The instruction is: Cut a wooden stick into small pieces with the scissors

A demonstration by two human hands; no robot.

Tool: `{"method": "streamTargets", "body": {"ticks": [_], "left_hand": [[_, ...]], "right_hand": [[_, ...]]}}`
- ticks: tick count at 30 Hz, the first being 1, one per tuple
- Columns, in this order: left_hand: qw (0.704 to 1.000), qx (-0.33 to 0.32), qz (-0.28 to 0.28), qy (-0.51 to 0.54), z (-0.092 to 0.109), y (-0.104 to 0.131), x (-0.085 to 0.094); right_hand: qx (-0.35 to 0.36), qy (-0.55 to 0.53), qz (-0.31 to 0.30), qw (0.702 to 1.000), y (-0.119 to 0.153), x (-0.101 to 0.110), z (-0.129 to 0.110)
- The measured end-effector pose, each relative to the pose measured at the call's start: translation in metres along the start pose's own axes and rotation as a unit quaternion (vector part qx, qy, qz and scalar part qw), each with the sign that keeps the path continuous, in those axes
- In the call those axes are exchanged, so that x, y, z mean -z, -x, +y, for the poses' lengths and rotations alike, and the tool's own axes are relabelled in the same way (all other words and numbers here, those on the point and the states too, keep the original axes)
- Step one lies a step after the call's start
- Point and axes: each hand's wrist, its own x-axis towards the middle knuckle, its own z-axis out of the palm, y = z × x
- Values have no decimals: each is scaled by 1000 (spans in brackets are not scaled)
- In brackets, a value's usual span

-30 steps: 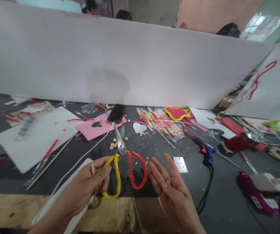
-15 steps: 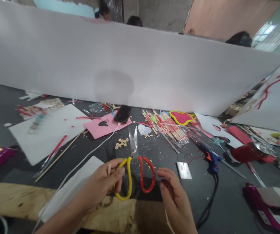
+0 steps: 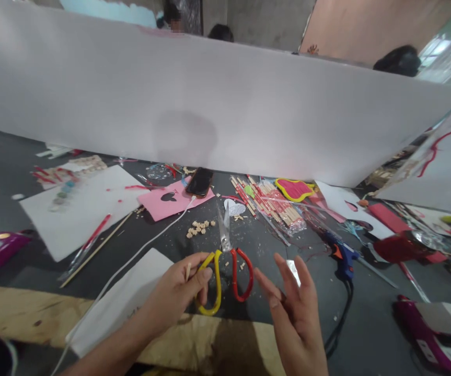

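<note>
My left hand (image 3: 178, 293) grips the yellow loop of a pair of scissors (image 3: 225, 266) and also pinches a short wooden stick piece (image 3: 188, 271) between its fingers. The scissors have one yellow and one red handle; their blades are almost closed and point away from me. My right hand (image 3: 293, 308) hovers just right of the red handle, fingers spread, holding nothing. A small pile of cut wooden bits (image 3: 199, 227) lies beyond the blades.
On the dark table (image 3: 9, 172) lie a phone (image 3: 199, 181) on pink paper (image 3: 162, 201), white sheets (image 3: 84, 209), a pack of wooden sticks (image 3: 276, 203), a blue glue gun (image 3: 340, 256) and purple tools (image 3: 432, 329). A white partition (image 3: 209, 104) stands behind; other people's heads show above it.
The scissor blades closed from wide apart to nearly together. My right hand curled near the red handle, then opened with fingers spread. The view shifted slightly.
</note>
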Motion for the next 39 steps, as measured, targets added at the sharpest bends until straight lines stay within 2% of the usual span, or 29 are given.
{"method": "streamTargets", "body": {"ticks": [5,15,18,21,23,29,34,39], "left_hand": [[1000,15,4,3,-2,0,-1],[1000,18,-17,-1,-8,0,-2],[1000,8,-11,-6,-7,0,-5],[1000,-10,-7,-17,-5,0,-11],[1000,-17,-16,-20,-4,1,-18],[995,-51,-79,15,-2,4,-37],[996,-49,-29,68,0,2,-27],[994,-23,-17,107,3,-4,-16]], "right_hand": [[25,26,-19,999,2,-2,7],[6,61,-23,998,-3,4,20],[23,163,-62,984,-4,9,22],[20,296,-121,947,-5,11,29],[10,325,-141,935,-4,8,33],[-24,220,-92,971,-6,-5,38],[-59,113,-34,991,-10,0,30],[-23,135,-80,987,-3,9,28]]}}
